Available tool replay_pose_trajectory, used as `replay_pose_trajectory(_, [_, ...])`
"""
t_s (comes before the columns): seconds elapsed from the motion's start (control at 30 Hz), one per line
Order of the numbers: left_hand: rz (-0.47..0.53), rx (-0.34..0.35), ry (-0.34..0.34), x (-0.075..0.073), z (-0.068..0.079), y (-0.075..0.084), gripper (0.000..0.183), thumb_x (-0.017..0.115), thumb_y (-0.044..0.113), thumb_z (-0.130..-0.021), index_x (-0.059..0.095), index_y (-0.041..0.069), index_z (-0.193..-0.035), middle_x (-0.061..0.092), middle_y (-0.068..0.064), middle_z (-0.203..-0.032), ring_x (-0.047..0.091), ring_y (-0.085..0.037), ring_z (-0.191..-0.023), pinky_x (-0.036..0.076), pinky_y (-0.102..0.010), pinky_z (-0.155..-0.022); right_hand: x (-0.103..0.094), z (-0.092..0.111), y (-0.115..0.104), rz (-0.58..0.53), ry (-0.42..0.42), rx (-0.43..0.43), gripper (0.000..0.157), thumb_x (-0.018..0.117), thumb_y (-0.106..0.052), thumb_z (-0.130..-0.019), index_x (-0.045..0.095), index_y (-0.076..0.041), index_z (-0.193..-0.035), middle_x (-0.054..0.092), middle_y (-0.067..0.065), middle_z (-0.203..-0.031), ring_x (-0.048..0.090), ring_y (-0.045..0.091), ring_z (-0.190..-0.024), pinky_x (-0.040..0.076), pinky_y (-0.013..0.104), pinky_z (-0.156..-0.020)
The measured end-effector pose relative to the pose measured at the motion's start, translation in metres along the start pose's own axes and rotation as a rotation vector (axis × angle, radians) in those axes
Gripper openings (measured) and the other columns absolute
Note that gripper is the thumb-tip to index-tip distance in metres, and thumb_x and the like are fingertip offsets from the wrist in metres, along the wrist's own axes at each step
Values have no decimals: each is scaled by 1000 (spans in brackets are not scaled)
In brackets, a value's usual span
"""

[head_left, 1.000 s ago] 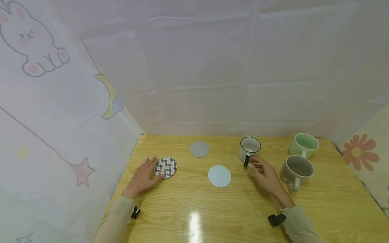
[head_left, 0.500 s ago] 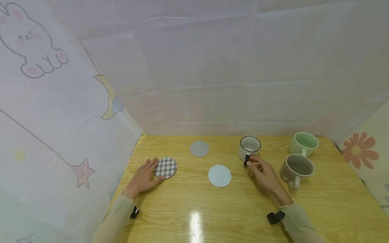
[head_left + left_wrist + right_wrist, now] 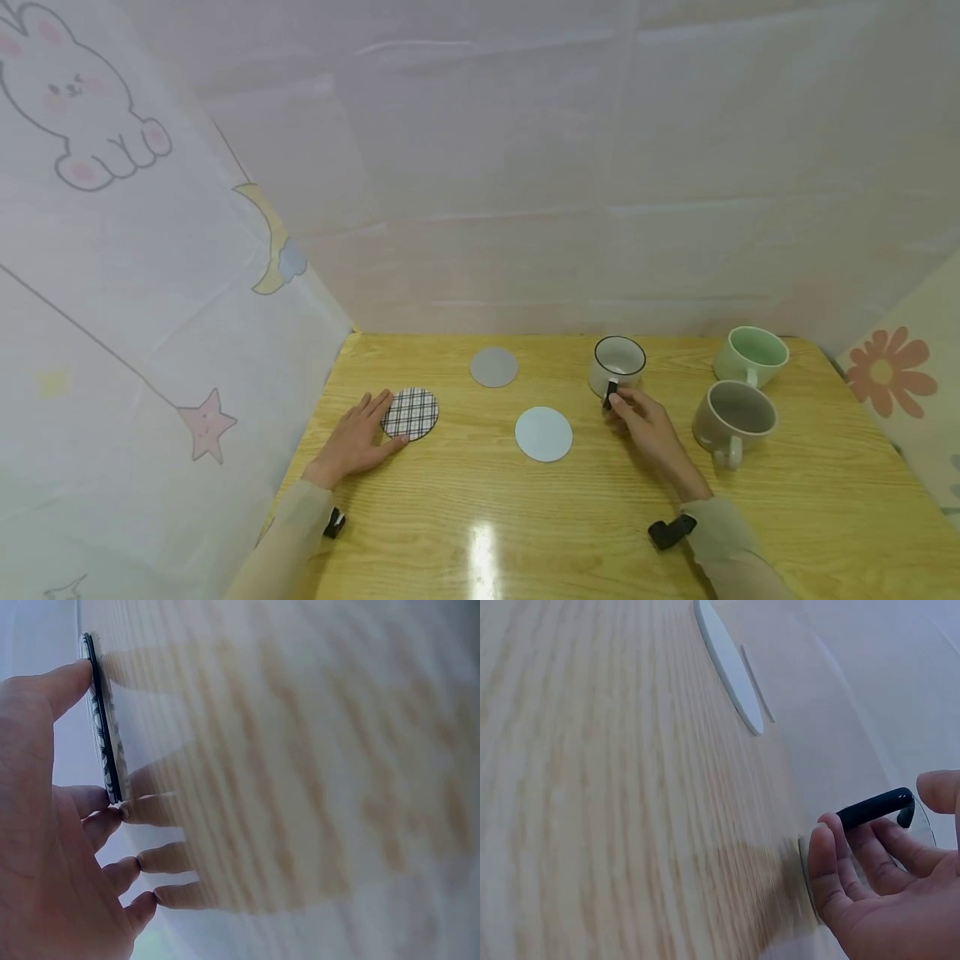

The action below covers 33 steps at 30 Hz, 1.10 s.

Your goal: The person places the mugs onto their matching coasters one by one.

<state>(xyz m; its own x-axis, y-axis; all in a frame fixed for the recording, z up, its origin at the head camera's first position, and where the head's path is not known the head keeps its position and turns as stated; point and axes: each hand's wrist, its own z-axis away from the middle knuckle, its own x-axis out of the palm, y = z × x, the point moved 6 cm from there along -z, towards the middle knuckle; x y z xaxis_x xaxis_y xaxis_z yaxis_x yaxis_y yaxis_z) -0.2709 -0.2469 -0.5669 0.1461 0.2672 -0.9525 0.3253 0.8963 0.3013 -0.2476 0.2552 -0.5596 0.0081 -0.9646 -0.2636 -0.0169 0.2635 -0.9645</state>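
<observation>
A round black-and-white plaid coaster (image 3: 410, 414) lies at the left of the wooden table. My left hand (image 3: 355, 442) rests beside it with fingers spread; thumb and index finger touch its edge, as the left wrist view shows too. Further right stands a white mug (image 3: 617, 367) with a dark rim, its black handle (image 3: 877, 808) turned towards me. My right hand (image 3: 648, 429) holds that handle, fingers curled behind it and the thumb at its top. Part of the mug's body is hidden behind the hand in the right wrist view.
A grey coaster (image 3: 493, 367) lies at the back, and a pale blue coaster (image 3: 543, 434) lies nearer me. A green mug (image 3: 751, 357) and a grey-brown mug (image 3: 735, 419) stand to the right. A cloth backdrop (image 3: 480, 167) rises behind the table.
My right hand has moved slightly left, and its fingers have closed around the white mug's handle. The left hand and the coasters have stayed in place.
</observation>
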Motion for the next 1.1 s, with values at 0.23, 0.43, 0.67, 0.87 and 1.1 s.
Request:
replay_pose_trajectory(0.23, [-2,-5,-22,0,0,0,90,64,55,-103,29,5,-169,30,-18,-174,23,-50,-161,23,-70,-128,6,-3,9,-204,-74,121,64,48,-43,-114,52,13,-144,67,18,-133,72,23,-112,63,33,-92])
replay_pose_trajectory(0.43, [14,-15,-37,0,0,-1,91,64,56,-103,29,4,-169,30,-18,-175,21,-49,-162,22,-69,-129,12,-4,12,-337,-116,207,69,47,-47,-114,48,14,-145,65,15,-134,69,18,-114,61,32,-97])
replay_pose_trajectory(0.67, [22,-18,-38,1,0,-3,91,64,57,-103,29,5,-169,29,-17,-175,20,-48,-162,22,-69,-129,15,-4,7,-390,-88,195,56,49,-39,-115,55,14,-135,66,11,-121,70,18,-109,62,32,-95])
replay_pose_trajectory(0.87, [17,-11,-35,0,-1,-5,91,63,57,-103,30,5,-169,29,-17,-175,21,-49,-162,23,-68,-129,16,-5,5,-361,-64,165,52,49,-40,-114,58,11,-126,64,9,-116,69,17,-106,61,29,-93])
replay_pose_trajectory(1.1, [33,-8,-50,-2,-2,-2,90,65,55,-103,29,5,-169,29,-18,-175,20,-50,-162,22,-68,-129,15,-5,9,-402,-27,137,54,52,-34,-114,57,18,-126,65,12,-115,71,18,-103,63,31,-94])
